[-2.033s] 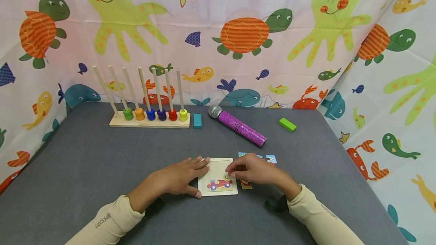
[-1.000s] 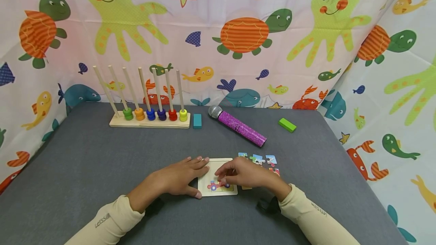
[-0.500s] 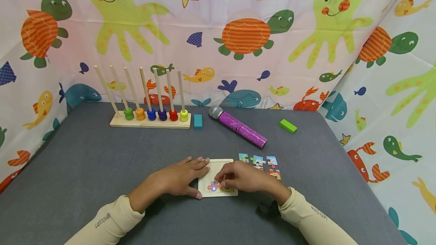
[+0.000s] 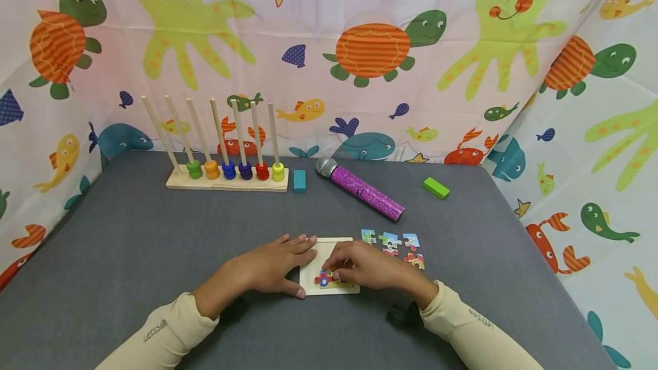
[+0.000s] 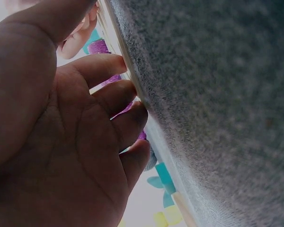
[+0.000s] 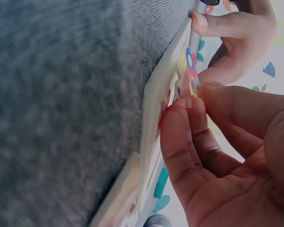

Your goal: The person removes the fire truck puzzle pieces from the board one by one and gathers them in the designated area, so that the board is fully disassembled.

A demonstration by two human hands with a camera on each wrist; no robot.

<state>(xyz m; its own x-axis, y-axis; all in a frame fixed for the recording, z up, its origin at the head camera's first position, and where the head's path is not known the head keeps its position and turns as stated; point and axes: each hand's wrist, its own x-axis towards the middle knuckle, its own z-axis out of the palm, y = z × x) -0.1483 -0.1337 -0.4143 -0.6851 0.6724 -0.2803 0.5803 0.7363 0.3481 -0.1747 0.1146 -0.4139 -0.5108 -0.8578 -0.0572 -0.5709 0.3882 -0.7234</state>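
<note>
In the head view, a pale wooden puzzle tray lies on the grey table, with a printed vehicle picture in its lower part. My left hand rests on the tray's left edge, its fingers stretched out. Over the right half of the tray, my right hand pinches a small puzzle piece between thumb and fingertips, low against the board. The fingers hide most of that piece. Several loose jigsaw pieces lie right of the tray, partly behind the right hand.
Behind the tray lies a purple glitter microphone. A wooden peg stand with coloured rings and a teal block stand at the back left. A green block lies back right. A printed sea-animal cloth hangs behind the table.
My right hand has moved left over the tray, uncovering more loose pieces on the right, and over the last half second it stays nearly in place. The left hand has not moved.
</note>
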